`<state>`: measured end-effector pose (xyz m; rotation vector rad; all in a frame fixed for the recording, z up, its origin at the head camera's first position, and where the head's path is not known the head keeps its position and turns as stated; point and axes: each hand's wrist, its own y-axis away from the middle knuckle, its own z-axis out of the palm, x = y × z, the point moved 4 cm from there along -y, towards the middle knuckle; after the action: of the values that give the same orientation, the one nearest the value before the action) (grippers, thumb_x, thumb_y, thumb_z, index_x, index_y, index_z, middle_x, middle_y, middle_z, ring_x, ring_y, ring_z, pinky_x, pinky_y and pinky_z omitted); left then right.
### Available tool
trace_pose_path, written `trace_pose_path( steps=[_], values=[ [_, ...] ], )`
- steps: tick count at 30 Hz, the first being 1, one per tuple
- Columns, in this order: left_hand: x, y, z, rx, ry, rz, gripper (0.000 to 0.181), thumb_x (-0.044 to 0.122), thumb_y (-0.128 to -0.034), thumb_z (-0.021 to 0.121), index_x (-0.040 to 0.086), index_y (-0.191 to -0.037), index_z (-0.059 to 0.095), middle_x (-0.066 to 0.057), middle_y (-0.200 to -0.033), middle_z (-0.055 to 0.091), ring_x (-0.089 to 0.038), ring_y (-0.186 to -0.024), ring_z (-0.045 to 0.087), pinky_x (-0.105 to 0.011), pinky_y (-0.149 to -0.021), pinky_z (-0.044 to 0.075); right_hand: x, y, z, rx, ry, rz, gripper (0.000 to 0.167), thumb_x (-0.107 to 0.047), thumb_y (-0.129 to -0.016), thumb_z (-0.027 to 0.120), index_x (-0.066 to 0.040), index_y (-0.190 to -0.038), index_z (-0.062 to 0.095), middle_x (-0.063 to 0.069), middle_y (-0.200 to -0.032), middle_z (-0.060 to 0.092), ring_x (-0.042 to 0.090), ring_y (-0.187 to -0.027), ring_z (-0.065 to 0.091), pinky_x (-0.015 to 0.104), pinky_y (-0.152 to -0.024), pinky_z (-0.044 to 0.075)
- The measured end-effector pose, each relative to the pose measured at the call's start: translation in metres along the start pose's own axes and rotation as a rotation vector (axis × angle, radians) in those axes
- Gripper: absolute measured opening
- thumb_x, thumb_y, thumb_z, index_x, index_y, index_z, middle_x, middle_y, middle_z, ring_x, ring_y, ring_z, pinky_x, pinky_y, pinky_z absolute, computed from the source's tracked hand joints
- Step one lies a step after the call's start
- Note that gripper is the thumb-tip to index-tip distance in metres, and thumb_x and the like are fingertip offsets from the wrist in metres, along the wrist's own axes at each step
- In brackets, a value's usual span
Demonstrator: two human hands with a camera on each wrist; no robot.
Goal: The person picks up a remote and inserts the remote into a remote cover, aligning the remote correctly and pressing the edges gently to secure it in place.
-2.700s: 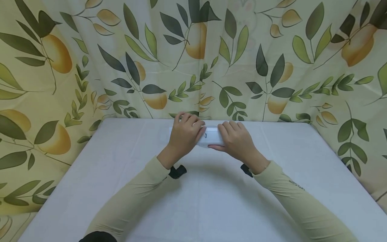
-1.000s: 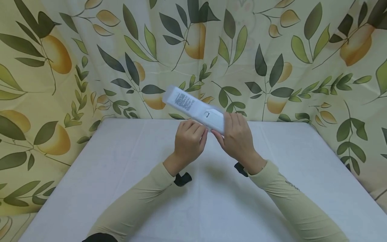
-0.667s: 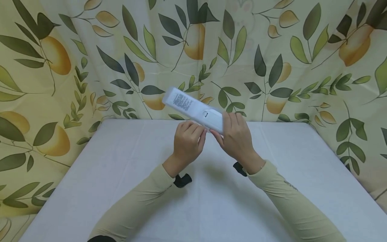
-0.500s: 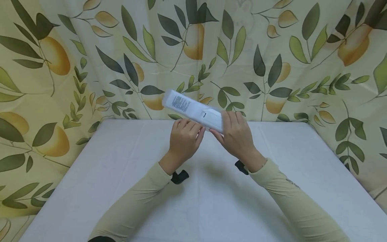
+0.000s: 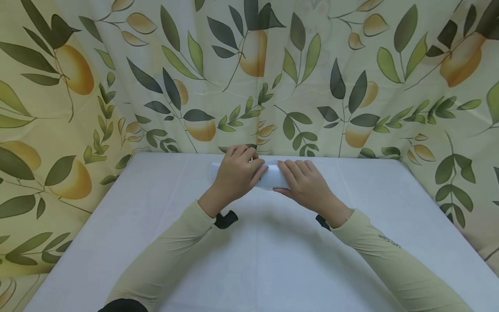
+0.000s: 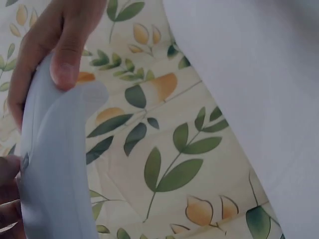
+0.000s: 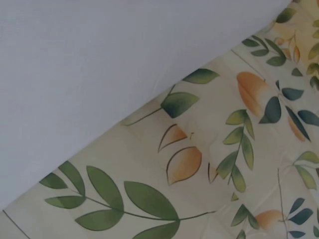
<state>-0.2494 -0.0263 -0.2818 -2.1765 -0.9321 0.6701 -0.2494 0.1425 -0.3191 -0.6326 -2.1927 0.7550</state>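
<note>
A white remote control [image 5: 269, 177] in a translucent plastic cover lies level between both hands, above the table's far edge. My left hand [image 5: 238, 177] grips its left part, fingers curled over the far side and thumb near the middle. With thumb below and fingers on top, my right hand [image 5: 308, 182] holds the right end. In the left wrist view the remote [image 6: 57, 174] runs lengthwise, and a loose flap of the cover [image 6: 94, 97] sticks out beside the right thumb. Left fingertips [image 6: 9, 199] show at that view's lower left. The right wrist view shows neither hand nor remote.
A white-covered table [image 5: 257, 260] spreads beneath the arms. Behind and beside it hangs a curtain [image 5: 304, 86] printed with leaves and fruit. Black straps with small mounts [image 5: 226, 219] sit at the wrists.
The remote was tilted up with its printed label showing; now it is lowered and level, the label out of sight. My left hand has moved from its lower edge onto its left part.
</note>
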Motion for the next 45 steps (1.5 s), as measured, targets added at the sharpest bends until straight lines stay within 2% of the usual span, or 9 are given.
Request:
trace_pose_path(
  steps=[4,7,10,12,18,25,33,37,45],
  values=[
    [0.003,0.001,0.003,0.01,-0.045,0.001,0.018,0.024,-0.088,0.064,0.012,-0.079,0.074,0.0,-0.082,0.066,-0.018,-0.082,0.059,-0.035,-0.085,0.046,-0.002,0.0,-0.001,-0.019,-0.018,-0.013,0.061,-0.047,-0.1,0.027,0.005,-0.116,0.053,0.017,-0.099,0.059,0.032,-0.082,0.057,0.04,-0.066,0.047],
    [0.004,0.003,0.004,0.013,-0.114,0.0,0.019,0.024,-0.0876,0.065,0.01,-0.078,0.074,0.0,-0.084,0.069,-0.019,-0.085,0.061,-0.035,-0.085,0.046,-0.001,0.0,-0.005,-0.082,-0.02,-0.018,0.058,-0.046,-0.094,0.049,0.006,-0.119,0.052,0.018,-0.102,0.061,0.032,-0.085,0.059,0.04,-0.069,0.049],
    [0.004,0.005,0.006,0.007,-0.159,0.001,0.018,0.023,-0.0869,0.065,0.01,-0.078,0.074,-0.001,-0.086,0.07,-0.019,-0.086,0.061,-0.036,-0.083,0.046,0.001,0.001,-0.009,-0.151,-0.015,-0.013,0.067,-0.042,-0.078,0.073,0.004,-0.121,0.052,0.017,-0.105,0.063,0.032,-0.089,0.062,0.04,-0.071,0.051],
    [0.005,0.006,0.007,0.011,-0.169,0.008,0.017,0.022,-0.0865,0.066,0.01,-0.078,0.074,-0.001,-0.085,0.07,-0.019,-0.086,0.061,-0.036,-0.082,0.047,0.002,0.001,-0.011,-0.177,-0.019,-0.01,0.073,-0.039,-0.069,0.081,0.004,-0.12,0.052,0.016,-0.104,0.064,0.031,-0.089,0.063,0.04,-0.071,0.051],
    [0.008,0.008,0.007,0.074,-0.112,0.025,0.015,0.02,-0.0842,0.069,0.01,-0.074,0.073,-0.001,-0.079,0.066,-0.019,-0.084,0.061,-0.034,-0.081,0.047,0.001,0.001,-0.012,-0.217,-0.119,-0.002,0.068,-0.036,-0.069,0.082,0.004,-0.115,0.053,0.016,-0.101,0.064,0.031,-0.088,0.062,0.039,-0.074,0.053],
    [0.01,0.005,0.007,0.086,-0.059,0.029,0.015,0.018,-0.0846,0.068,0.008,-0.074,0.072,-0.002,-0.078,0.066,-0.019,-0.083,0.06,-0.034,-0.081,0.047,-0.002,-0.004,-0.014,-0.226,-0.204,0.002,0.064,-0.03,-0.07,0.082,0.006,-0.114,0.053,0.016,-0.101,0.062,0.029,-0.088,0.06,0.036,-0.077,0.054],
    [0.014,0.003,0.005,0.138,-0.034,0.047,0.016,0.015,-0.0835,0.069,0.006,-0.07,0.07,-0.003,-0.074,0.063,-0.02,-0.08,0.057,-0.033,-0.08,0.046,-0.007,-0.011,-0.011,-0.246,-0.215,-0.002,0.062,-0.031,-0.072,0.081,0.005,-0.114,0.053,0.015,-0.101,0.062,0.026,-0.088,0.059,0.032,-0.076,0.054],
    [0.013,0.003,0.005,0.134,-0.04,0.041,0.016,0.016,-0.0827,0.07,0.005,-0.071,0.071,-0.003,-0.074,0.063,-0.019,-0.079,0.057,-0.033,-0.079,0.046,-0.009,-0.012,-0.007,-0.245,-0.21,0.014,0.061,-0.031,-0.072,0.081,0.005,-0.114,0.054,0.015,-0.1,0.063,0.026,-0.088,0.059,0.032,-0.075,0.054],
    [-0.001,-0.004,0.0,0.093,-0.087,-0.062,0.017,0.024,-0.0864,0.067,0.009,-0.084,0.074,-0.003,-0.084,0.066,-0.02,-0.086,0.059,-0.036,-0.084,0.045,-0.003,-0.017,-0.006,-0.139,-0.091,0.08,0.063,-0.032,-0.069,0.082,0.004,-0.112,0.054,0.018,-0.099,0.064,0.031,-0.084,0.061,0.039,-0.073,0.053]
  ],
)
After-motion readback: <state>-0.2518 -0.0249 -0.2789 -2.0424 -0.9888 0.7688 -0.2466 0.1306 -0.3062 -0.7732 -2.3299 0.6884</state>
